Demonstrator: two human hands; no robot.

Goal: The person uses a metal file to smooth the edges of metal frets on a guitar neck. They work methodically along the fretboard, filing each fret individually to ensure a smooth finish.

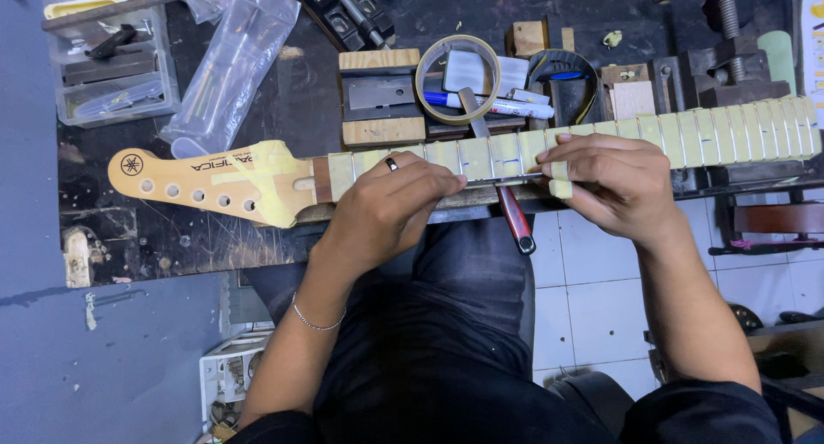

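- Workbench (pixel 257 238): dark, scratched top filling the upper half of the view, its near edge running from 9 o'clock toward 3 o'clock; the person sits at 6 o'clock, lap below the edge.
- Guitar neck (pixel 481 156): lies flat across the bench from 9 o'clock to 3 o'clock — pale headstock with a row of tuner holes at the 9 o'clock end, fretboard covered in strips of yellowish masking tape so that only the frets show between them.
- Clear plastic bag (pixel 227 62): crumpled at 11 o'clock, just above the headstock; beside it, a clear plastic organiser box (pixel 107 57) at the far 10 o'clock corner.
- Left hand (pixel 390 208): rests palm down on the neck just left of centre, ring on one finger and a thin bracelet at the wrist; fingers held close together, tips pressing a slim metal blade against the neck's near edge.
- Right hand (pixel 605 182): on the neck just right of centre, fingers curled and narrow, pinching a loose tab of masking tape (pixel 560 186) at the neck's near edge.
- Tool with red handle (pixel 515 221): its handle hangs off the bench edge between the two hands, pointing to 6 o'clock.
- Tape roll (pixel 457 79): a ring standing at 12 o'clock, behind the neck, over a blue-and-white marker (pixel 506 106) — both beside small wooden blocks.
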